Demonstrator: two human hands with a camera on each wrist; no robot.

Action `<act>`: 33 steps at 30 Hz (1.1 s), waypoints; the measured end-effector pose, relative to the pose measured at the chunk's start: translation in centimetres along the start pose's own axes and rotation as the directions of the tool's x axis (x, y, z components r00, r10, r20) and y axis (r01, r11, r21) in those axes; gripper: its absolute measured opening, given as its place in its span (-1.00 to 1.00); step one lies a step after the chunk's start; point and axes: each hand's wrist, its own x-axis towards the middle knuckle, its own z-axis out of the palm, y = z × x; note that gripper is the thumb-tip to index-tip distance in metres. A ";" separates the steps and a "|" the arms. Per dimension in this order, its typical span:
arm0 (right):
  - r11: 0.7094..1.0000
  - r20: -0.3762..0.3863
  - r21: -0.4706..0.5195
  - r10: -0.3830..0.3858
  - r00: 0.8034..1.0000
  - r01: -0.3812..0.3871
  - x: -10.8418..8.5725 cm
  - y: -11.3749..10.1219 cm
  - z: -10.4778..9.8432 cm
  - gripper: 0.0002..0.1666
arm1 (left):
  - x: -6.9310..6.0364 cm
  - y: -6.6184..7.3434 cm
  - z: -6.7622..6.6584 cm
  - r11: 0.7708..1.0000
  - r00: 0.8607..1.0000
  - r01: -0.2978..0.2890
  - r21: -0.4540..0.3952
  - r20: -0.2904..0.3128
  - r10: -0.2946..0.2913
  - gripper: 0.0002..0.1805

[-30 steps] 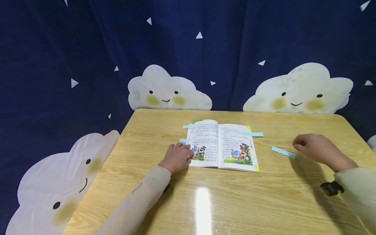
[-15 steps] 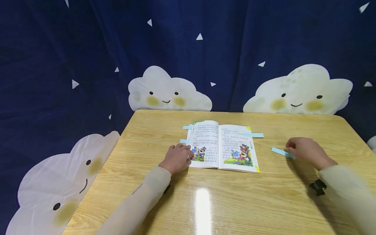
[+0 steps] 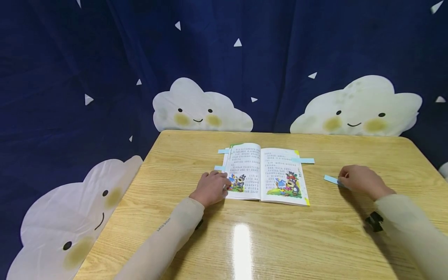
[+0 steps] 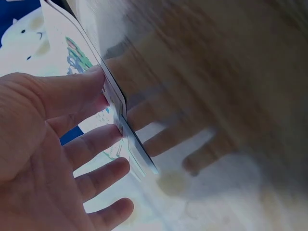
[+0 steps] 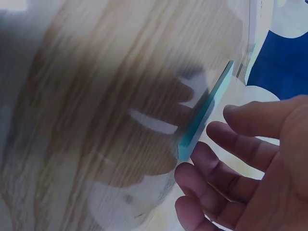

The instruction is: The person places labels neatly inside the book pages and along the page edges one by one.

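An open picture book point(image 3: 246, 163) lies flat on the wooden table, showing printed text and cartoon animals. My left hand point(image 3: 210, 188) rests on its lower left edge. In the left wrist view, the thumb touches the page edge while the fingers spread out fairly straight. Right of the book lies a light-blue strip point(image 3: 330, 179), its far end hidden by my right hand point(image 3: 364, 181). The right wrist view shows this strip point(image 5: 204, 113) as a thin stack, like sticky page markers. The right fingers are loosely bent beside it, thumb apart; whether a fingertip touches it I cannot tell.
Two light-blue tabs point(image 3: 222, 151) stick out from the book's left side, and another tab point(image 3: 303, 160) crosses its right page. The wooden table point(image 3: 297, 237) ends at a dark blue curtain point(image 3: 273, 58) with smiling clouds.
My right hand has moved left and slightly down, over the right end of the light-blue strip. The left hand and the book have stayed in place.
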 end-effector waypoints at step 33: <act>0.998 -0.038 0.023 0.063 0.997 -0.062 0.0 -0.7 0.7 -0.88 | 0.0 0.2 0.0 0.999 1.000 0.008 0.046 -0.013 -0.007 -0.82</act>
